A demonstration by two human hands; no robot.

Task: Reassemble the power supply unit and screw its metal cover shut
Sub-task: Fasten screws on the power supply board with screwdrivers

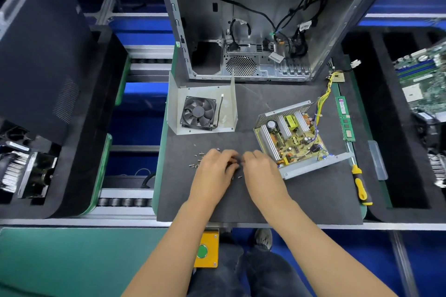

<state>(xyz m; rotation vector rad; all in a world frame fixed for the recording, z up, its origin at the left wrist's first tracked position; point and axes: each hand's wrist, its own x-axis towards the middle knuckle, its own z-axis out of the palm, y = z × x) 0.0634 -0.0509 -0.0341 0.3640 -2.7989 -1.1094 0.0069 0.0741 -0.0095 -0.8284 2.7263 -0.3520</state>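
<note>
On the left of the mat (301, 195) the cover (212, 108) lies open side up, its fan (198, 112) bolted inside and the fan lead hanging loose beside it; it sits well apart from the rest of the unit. Below it, loose screws (196, 160) are scattered just left of the left hand (214, 171), and a couple more (237, 177) lie between the two hands. The left hand's fingers curl down onto the mat toward the right hand (261, 170), whose fingers curl in the same way; the fingertips meet over something small and dark, probably a screw, but which hand has hold of it cannot be told. Right of the hands the base (293, 137) sits tilted, its board exposed and its yellow wires (322, 103) trailing up toward the case (260, 19). Further right a RAM stick (345, 118) and the screwdriver (360, 183) lie along the mat's edge. The likely trouble from here: a screw could roll off and get lost among so many loose ones, the fan lead could stay unplugged or get pinched once the cover goes on, and the wires could be trapped under the cover's edge if not tucked in first
</note>
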